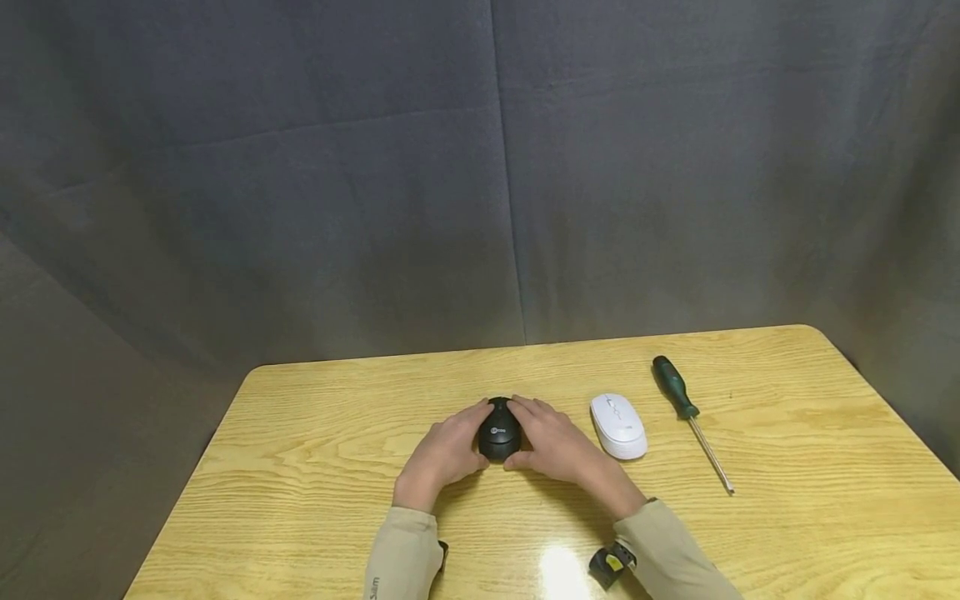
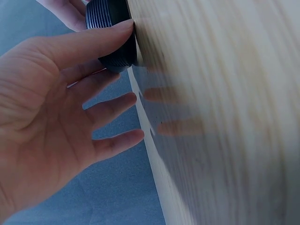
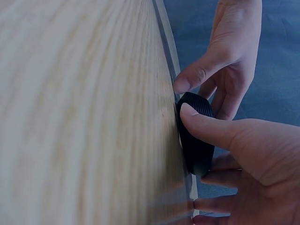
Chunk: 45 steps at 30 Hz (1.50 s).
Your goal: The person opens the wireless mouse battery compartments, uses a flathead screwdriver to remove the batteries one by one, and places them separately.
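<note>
On the wooden table, a black computer mouse (image 1: 499, 431) with a small pale logo sits between the two hands. My left hand (image 1: 448, 450) holds its left side, thumb at the near end and index finger toward the far end. From the other side my right hand (image 1: 553, 443) grips it the same way. The left wrist view shows ribbing on the black mouse (image 2: 100, 14) by the left thumb; the lower fingers of that hand are spread. In the right wrist view the right thumb lies across the black mouse (image 3: 194, 152). Its underside is hidden.
A white computer mouse (image 1: 619, 427) lies just right of the right hand. Farther right is a screwdriver (image 1: 675, 388) with a dark green handle, its metal shaft pointing toward the near right. A grey curtain (image 1: 375, 208) hangs behind the table's back edge.
</note>
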### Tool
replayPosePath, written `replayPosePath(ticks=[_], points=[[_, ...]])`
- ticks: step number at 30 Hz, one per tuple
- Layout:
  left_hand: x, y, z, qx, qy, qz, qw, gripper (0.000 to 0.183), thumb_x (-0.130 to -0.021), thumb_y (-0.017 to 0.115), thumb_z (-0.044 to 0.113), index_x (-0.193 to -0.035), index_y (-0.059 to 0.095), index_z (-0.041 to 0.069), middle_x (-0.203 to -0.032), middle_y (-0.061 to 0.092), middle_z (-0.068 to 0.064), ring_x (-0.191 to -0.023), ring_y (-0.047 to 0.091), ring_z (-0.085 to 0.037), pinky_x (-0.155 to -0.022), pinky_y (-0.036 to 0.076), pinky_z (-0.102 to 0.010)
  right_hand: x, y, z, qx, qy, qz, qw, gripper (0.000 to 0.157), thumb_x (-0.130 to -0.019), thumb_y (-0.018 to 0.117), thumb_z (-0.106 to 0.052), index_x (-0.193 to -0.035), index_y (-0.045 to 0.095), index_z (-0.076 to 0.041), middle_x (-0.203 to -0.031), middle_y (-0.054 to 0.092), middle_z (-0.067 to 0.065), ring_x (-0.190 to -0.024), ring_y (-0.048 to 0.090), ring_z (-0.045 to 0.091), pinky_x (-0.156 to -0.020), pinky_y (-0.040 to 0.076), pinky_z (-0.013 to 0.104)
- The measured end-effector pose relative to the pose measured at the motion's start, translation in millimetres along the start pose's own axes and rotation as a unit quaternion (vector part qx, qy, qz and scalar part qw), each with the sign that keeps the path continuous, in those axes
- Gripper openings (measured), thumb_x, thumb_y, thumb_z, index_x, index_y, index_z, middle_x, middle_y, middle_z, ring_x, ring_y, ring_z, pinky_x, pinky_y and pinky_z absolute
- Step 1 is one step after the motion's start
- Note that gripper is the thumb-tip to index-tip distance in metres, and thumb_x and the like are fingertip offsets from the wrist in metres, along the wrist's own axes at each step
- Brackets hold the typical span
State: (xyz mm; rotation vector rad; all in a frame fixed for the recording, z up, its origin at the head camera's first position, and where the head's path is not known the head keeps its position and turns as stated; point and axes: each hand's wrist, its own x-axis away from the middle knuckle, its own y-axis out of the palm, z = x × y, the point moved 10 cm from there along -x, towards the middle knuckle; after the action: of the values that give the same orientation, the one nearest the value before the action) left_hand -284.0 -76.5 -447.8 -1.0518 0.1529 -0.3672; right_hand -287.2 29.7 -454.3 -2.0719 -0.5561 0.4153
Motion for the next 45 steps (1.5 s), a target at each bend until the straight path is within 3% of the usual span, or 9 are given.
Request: replayPosePath(ticks=[3,13,27,34,45], points=[[0.4,-0.4,0.0,-0.003,0.006,0.002,1.0,0.075,-0.083,0.085,0.0,-0.15,0.053,0.005,-0.157,0.047,-0.018,-0.139,0.05,-0.038,-0.11,0.038,-0.064,0,-1.0,0,-0.005,-0.004,0.003,1.0,0.084,-0.086,0.087,-0.028,-0.148,0.045,0.01,-0.153,0.043,0.032,-0.138,0.044,0.052,-0.104,0.04,0.07],[0.0,-1.1,-2.4,-0.007,0.011,0.004,0.9999,0.07,-0.087,0.082,0.002,-0.151,0.053,0.006,-0.158,0.045,-0.017,-0.14,0.049,-0.037,-0.109,0.039,-0.064,-3,-6.1,-2,-0.006,-0.024,0.016,1.0,0.081,-0.083,0.089,-0.025,-0.144,0.05,0.011,-0.148,0.048,0.034,-0.134,0.05,0.05,-0.105,0.043,0.064],[1.5,-1.1,-2.7,0.008,0.014,-0.001,0.9999,0.07,-0.089,0.08,0.002,-0.152,0.05,0.004,-0.158,0.045,-0.016,-0.14,0.049,-0.036,-0.112,0.041,-0.05,0,-7.8,-4,0.002,-0.045,0.004,0.999,0.076,-0.088,0.083,-0.025,-0.145,0.049,0.013,-0.149,0.047,0.034,-0.132,0.053,0.048,-0.105,0.046,0.057],[0.1,0.1,-8.5,0.025,-0.001,-0.009,0.9997,0.07,-0.092,0.076,0.003,-0.155,0.047,0.007,-0.159,0.044,-0.013,-0.142,0.047,-0.035,-0.114,0.04,-0.051,0,-10.2,-1,-0.017,-0.049,0.0,0.999,0.068,-0.094,0.078,-0.025,-0.145,0.05,0.01,-0.148,0.049,0.033,-0.131,0.055,0.045,-0.105,0.047,0.054],[-0.6,-4.0,-6.6,0.031,0.017,0.005,0.9994,0.063,-0.095,0.074,0.004,-0.153,0.05,0.008,-0.152,0.052,-0.014,-0.138,0.052,-0.035,-0.112,0.042,-0.052,-1,-12.5,0,-0.058,-0.06,-0.012,0.996,0.059,-0.098,0.073,-0.028,-0.144,0.054,0.004,-0.142,0.059,0.024,-0.13,0.058,0.037,-0.105,0.048,0.051]])
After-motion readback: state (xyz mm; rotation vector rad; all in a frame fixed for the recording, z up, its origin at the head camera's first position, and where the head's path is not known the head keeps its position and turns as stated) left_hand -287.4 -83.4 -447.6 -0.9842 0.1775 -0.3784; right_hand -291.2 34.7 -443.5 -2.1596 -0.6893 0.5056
